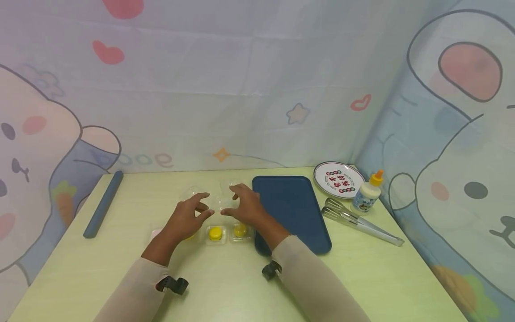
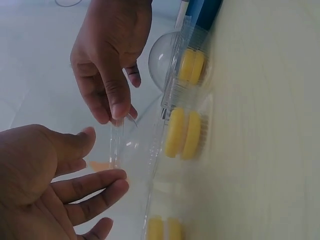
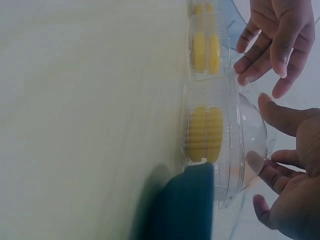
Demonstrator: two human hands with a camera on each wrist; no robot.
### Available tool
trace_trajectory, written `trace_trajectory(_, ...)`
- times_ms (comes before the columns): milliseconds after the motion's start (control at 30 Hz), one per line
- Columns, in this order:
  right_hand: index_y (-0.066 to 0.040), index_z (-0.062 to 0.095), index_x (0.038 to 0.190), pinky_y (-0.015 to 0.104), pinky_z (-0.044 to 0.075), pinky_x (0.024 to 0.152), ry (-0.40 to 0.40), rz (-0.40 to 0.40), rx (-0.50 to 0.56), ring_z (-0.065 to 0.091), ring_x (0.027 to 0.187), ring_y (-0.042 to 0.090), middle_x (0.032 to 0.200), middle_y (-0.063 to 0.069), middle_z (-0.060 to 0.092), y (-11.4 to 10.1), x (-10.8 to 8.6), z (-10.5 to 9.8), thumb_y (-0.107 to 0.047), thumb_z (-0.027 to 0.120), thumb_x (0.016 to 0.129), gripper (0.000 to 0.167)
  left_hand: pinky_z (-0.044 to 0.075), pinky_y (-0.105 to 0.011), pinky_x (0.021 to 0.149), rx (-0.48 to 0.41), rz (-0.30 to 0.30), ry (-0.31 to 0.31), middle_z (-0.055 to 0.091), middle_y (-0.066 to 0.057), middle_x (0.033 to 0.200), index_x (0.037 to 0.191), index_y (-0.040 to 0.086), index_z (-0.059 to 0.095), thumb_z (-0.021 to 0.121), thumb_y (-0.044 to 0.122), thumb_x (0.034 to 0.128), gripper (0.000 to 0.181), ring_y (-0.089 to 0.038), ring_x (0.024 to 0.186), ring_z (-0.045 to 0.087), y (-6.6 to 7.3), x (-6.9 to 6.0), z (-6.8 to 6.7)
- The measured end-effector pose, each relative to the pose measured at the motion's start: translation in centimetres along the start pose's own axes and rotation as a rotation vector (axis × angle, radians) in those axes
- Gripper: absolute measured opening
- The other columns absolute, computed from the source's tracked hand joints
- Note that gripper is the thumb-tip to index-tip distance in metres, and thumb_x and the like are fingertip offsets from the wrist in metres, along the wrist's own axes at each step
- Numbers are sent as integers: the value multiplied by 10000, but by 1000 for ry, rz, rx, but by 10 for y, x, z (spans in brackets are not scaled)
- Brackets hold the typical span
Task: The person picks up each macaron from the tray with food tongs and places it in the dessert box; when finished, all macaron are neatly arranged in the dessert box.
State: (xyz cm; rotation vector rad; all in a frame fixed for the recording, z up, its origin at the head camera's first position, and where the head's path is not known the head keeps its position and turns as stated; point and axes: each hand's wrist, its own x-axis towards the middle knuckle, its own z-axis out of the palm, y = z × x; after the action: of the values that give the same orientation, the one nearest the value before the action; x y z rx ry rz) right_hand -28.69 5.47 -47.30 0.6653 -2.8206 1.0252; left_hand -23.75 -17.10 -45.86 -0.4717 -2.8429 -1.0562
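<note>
LEFT HAND (image 1: 186,218): fingers (image 2: 92,186) parted, released | RIGHT HAND (image 1: 248,206): fingers pinching clear lid (image 1: 219,203) | LID: between hands, above counter (image 1: 225,286), left of blue tray's (image 1: 289,210) left edge | YELLOW ROUNDS (image 1: 215,233): boxed, near tray's left edge

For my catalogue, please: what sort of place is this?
Probably a staged recording booth: pale cartoon-printed cloth hangs behind and beside a light yellow-green table, with small black wrist-worn cameras in view.
</note>
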Motion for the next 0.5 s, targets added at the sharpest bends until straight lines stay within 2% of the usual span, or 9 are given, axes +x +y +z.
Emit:
trace_trajectory(100,-38,538,1587,578,524,1163,-4,-25,39,725,1199,276,1591,134,576,0,-1,-2,-288,917,915,811,510,-723,1113,-27,9,19,823,-176,1208,1583,2,503,709,177,1074,576,-446,1216,747,-2,1,0)
trace_trajectory(200,-39,529,1592,471,608,1060,-13,-43,62,728,1191,276,1600,138,563,0,-3,-4,-233,926,904,818,537,-709,1088,-56,4,39,843,-151,1145,1569,-7,520,741,130,1044,585,-453,1182,760,-4,3,0)
trace_trajectory(333,-32,536,1586,364,615,928,-12,-73,75,728,1111,259,1587,136,568,1,-5,-5,-194,936,889,819,577,-674,1038,-88,-15,44,855,-110,1082,1574,0,517,767,95,1018,617,-406,1103,784,-6,4,0)
trace_trajectory(433,-35,535,1585,275,580,801,-18,-96,111,710,1002,210,1572,122,565,3,-6,-5,-168,946,874,832,587,-648,1025,-99,-29,42,857,-83,1043,1582,5,509,777,69,1005,640,-334,1035,798,-8,5,0)
trace_trajectory(500,-43,527,1592,237,560,760,-25,-103,137,690,942,171,1563,123,562,3,-6,-5,-150,950,867,846,591,-631,1017,-105,-35,42,857,-72,1022,1584,5,507,785,60,996,653,-290,993,800,-9,6,1)
